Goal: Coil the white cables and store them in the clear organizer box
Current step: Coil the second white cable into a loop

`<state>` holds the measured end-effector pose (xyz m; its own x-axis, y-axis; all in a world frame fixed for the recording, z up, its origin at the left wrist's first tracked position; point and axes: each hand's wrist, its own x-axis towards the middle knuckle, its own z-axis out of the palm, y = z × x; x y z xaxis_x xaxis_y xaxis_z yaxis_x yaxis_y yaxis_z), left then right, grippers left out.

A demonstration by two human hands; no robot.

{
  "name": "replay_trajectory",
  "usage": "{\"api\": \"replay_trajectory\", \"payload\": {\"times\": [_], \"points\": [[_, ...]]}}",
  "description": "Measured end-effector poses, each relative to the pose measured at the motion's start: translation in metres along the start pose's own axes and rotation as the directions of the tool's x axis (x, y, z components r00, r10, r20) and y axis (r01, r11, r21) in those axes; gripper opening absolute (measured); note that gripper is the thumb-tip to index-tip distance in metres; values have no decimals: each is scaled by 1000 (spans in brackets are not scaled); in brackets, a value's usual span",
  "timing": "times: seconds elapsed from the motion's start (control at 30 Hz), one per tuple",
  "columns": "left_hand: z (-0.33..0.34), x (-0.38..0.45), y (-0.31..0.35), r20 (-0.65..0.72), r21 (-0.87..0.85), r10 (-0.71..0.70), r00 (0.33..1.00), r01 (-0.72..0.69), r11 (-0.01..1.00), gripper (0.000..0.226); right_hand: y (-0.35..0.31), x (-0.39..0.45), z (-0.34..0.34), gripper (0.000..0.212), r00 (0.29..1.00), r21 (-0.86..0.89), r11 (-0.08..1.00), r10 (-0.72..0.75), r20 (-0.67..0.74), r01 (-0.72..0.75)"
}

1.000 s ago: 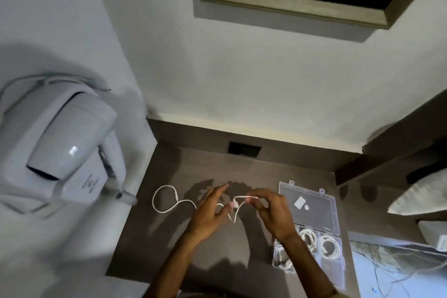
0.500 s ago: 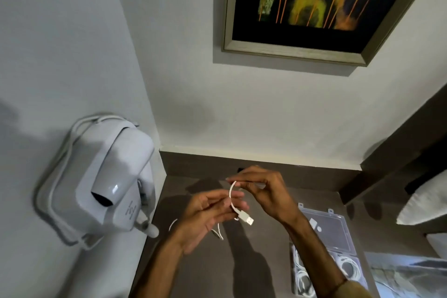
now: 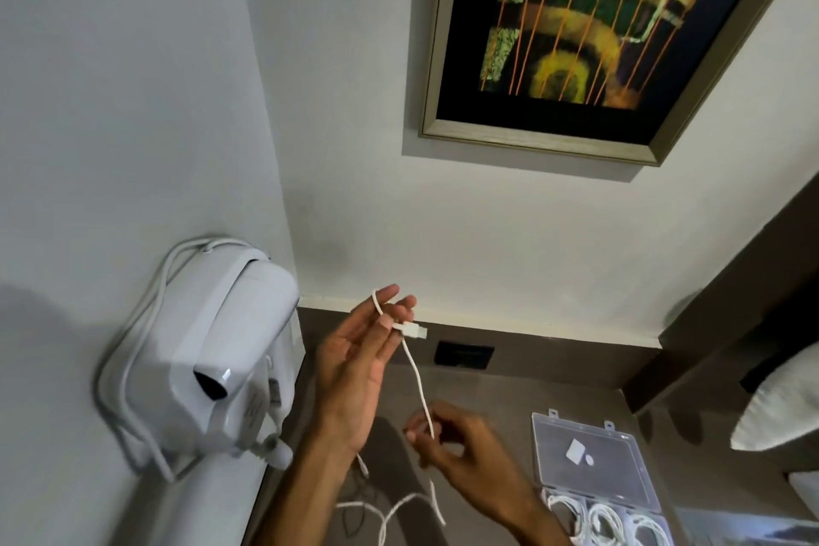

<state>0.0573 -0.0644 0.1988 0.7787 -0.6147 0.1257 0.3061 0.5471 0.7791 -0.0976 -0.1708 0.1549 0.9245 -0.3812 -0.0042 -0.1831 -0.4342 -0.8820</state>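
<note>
Winding's under way: your left hand (image 3: 354,364) is up, fingers straight, with the white cable (image 3: 416,377) looped round them and the plug (image 3: 414,330) on top. Your right hand (image 3: 461,443) pinches the slack below. Next, I'd say, carry it round those fingers, taut, before the clear organizer box (image 3: 620,483).

— Where's the white cable (image 3: 416,381)?
— One turn looped over the left hand's (image 3: 354,377) straight fingers, plug sideways, then down into the right hand's (image 3: 461,452) pinch. Slack trails by the front edge.
— The clear organizer box (image 3: 616,483)?
— Front right corner, lid open, coiled cables (image 3: 607,519) inside.
</note>
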Motion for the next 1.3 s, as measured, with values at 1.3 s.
{"api": "replay_trajectory", "payload": {"times": [1.3], "points": [[32,-30,-10,184,626,24,983,-136,768,39,-88,-14,-91,8,893,-535,809,-403,-200,245]]}}
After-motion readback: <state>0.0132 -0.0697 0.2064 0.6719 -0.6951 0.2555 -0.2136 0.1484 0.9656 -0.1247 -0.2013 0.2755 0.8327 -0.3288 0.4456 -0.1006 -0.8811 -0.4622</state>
